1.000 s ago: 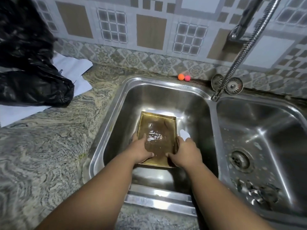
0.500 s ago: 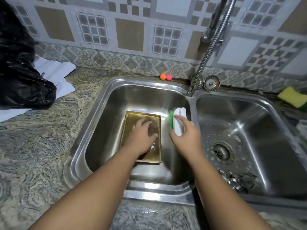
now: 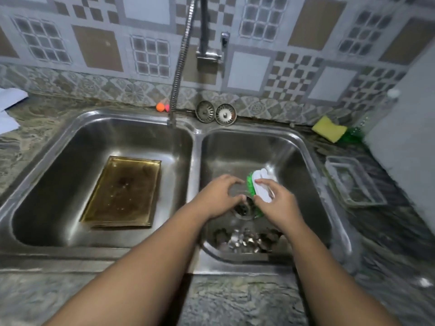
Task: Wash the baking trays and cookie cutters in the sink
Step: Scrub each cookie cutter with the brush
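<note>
A gold baking tray lies flat in the left basin of the steel double sink, with nobody touching it. Both hands are over the drain of the right basin. My right hand grips a white scrubbing brush with green bristles. My left hand is just left of the brush, forefinger and thumb curved in a C; blur hides whether anything is between them. Several metal cookie cutters lie heaped at the near side of the right basin.
A coiled faucet hose hangs over the sink divider. Two sink strainers and an orange ball stand at the back ledge. A yellow sponge and a clear plastic container are on the right counter, white paper at far left.
My left hand has left the tray and crossed to the right basin. My right hand carried the brush from the left basin over to the right one. The view swung right.
</note>
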